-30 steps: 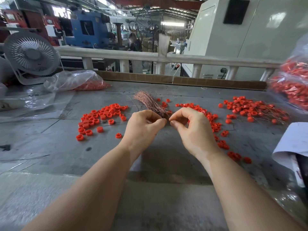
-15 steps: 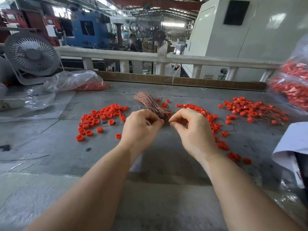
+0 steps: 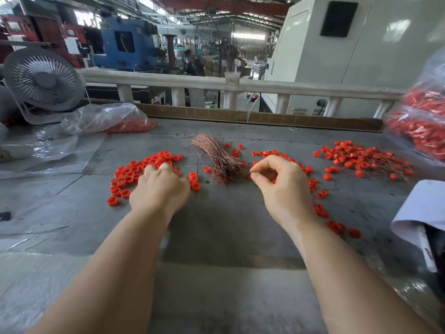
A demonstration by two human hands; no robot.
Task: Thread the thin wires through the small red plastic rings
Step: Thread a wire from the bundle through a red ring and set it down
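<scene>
A bundle of thin copper wires (image 3: 219, 157) lies on the grey table (image 3: 216, 225), fanned out at its far end. Left of it is a pile of small red plastic rings (image 3: 134, 172). My left hand (image 3: 159, 189) is down on that pile's right edge with curled fingers, and its fingertips are hidden. My right hand (image 3: 281, 186) hovers just right of the bundle's near end. Its thumb and forefinger are pinched together on a thin wire that barely shows. More red rings (image 3: 310, 182) are strewn under and beside it.
A heap of rings with wires through them (image 3: 363, 160) lies at the far right, beside bags of red parts (image 3: 421, 131). A plastic bag of rings (image 3: 108, 121) and a fan (image 3: 43, 80) stand at the back left. White paper (image 3: 423, 213) overhangs the right edge.
My left hand has left the wire bundle and moved left onto the ring pile. My right hand has stayed near the bundle's end, still pinched.
</scene>
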